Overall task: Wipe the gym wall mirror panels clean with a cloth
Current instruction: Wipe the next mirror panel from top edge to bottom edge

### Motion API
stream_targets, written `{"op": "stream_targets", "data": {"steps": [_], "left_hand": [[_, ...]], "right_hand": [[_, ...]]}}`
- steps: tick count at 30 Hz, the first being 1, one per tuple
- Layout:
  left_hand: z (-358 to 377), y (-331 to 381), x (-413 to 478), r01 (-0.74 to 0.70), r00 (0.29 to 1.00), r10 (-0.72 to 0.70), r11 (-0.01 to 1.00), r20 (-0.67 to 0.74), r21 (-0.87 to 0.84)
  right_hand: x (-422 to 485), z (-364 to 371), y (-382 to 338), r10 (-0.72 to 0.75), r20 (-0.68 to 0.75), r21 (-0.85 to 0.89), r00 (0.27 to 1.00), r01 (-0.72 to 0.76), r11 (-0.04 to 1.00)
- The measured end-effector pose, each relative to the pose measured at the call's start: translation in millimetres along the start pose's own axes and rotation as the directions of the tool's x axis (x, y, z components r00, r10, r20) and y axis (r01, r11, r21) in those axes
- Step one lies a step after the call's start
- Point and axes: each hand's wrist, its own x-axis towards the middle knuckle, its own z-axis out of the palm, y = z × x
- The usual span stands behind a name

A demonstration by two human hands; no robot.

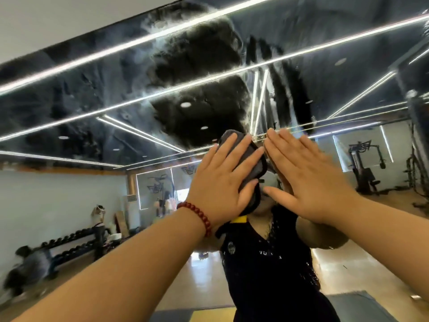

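The wall mirror (92, 126) fills the view, streaked with cloudy white smears across its upper part. My left hand (222, 182), with a red bead bracelet at the wrist, presses a folded grey cloth (253, 161) flat against the glass with straight fingers. My right hand (306, 177) lies flat on the mirror just right of the cloth, fingers straight and spread, holding nothing. Both hands are raised at about head height, near the centre. The cloth's lower part is hidden under my left palm.
The mirror reflects a gym: a dumbbell rack (69, 245) at lower left, a cable machine (364, 168) at right, lit ceiling strips (162, 94), and a person in a dark top (267, 263) directly behind my hands. The mirror's top edge meets a white wall (58, 17).
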Motion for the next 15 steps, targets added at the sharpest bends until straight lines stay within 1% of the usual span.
{"op": "stream_targets", "data": {"steps": [1, 2, 3, 4, 5, 6, 8, 9, 10, 11, 12, 14, 15], "left_hand": [[-4.3, -8.6, 6.4, 0.070, 0.997, -0.070, 0.998, -0.007, 0.000], [-9.6, -17.2, 14.9, 0.176, 0.984, -0.177, 0.984, -0.017, -0.011], [-12.9, -23.7, 23.1, 0.285, 0.958, -0.285, 0.958, -0.017, -0.032], [-14.0, -25.7, 28.8, 0.349, 0.937, -0.350, 0.936, -0.015, -0.045], [-13.2, -21.3, 29.8, 0.349, 0.937, -0.350, 0.936, -0.019, -0.045], [-10.9, -11.8, 25.9, 0.287, 0.957, -0.288, 0.957, -0.026, -0.039], [-3.0, 11.8, 10.4, 0.089, 0.996, -0.089, 0.996, -0.012, -0.028], [0.8, 19.4, 2.3, 0.025, 1.000, -0.025, 0.999, 0.005, -0.027], [3.4, 20.9, -1.9, 0.003, 1.000, -0.003, 1.000, 0.022, -0.014], [2.4, 16.9, 0.0, 0.017, 0.999, -0.017, 1.000, 0.028, -0.006], [-0.5, 9.7, 6.4, 0.069, 0.998, -0.069, 0.998, 0.008, -0.001], [-10.0, -7.4, 22.3, 0.239, 0.971, -0.239, 0.971, -0.026, -0.016], [-13.1, -12.1, 27.7, 0.296, 0.954, -0.297, 0.955, -0.029, -0.032]], "right_hand": [[-0.7, -0.8, 0.3, -0.002, 0.014, -0.001, 1.000, 0.002, 1.000], [-1.6, -1.2, 0.6, -0.003, 0.030, 0.002, 1.000, 0.003, 1.000], [-2.4, -1.3, 1.2, -0.003, 0.042, 0.008, 0.999, 0.002, 1.000], [-2.9, -1.2, 1.7, -0.002, 0.050, 0.013, 0.999, 0.001, 1.000], [-3.4, -1.2, 1.8, -0.001, 0.052, 0.016, 0.999, 0.000, 1.000], [-3.7, -1.4, 1.7, -0.001, 0.049, 0.022, 0.999, 0.000, 1.000], [-4.0, -2.4, 2.5, 0.002, 0.036, 0.041, 0.999, -0.004, 0.999], [-4.2, -3.1, 3.2, 0.000, 0.034, 0.047, 0.999, -0.001, 0.999], [-5.0, -3.5, 3.8, -0.006, 0.035, 0.051, 0.999, 0.004, 0.999], [-6.1, -3.6, 4.0, -0.007, 0.035, 0.056, 0.999, 0.005, 0.998], [-6.7, -3.8, 4.3, -0.007, 0.034, 0.057, 0.999, 0.005, 0.998], [-7.3, -3.4, 4.1, -0.012, 0.031, 0.055, 0.999, 0.010, 0.998], [-7.6, -3.1, 4.1, -0.009, 0.029, 0.059, 1.000, 0.007, 0.998]]}}
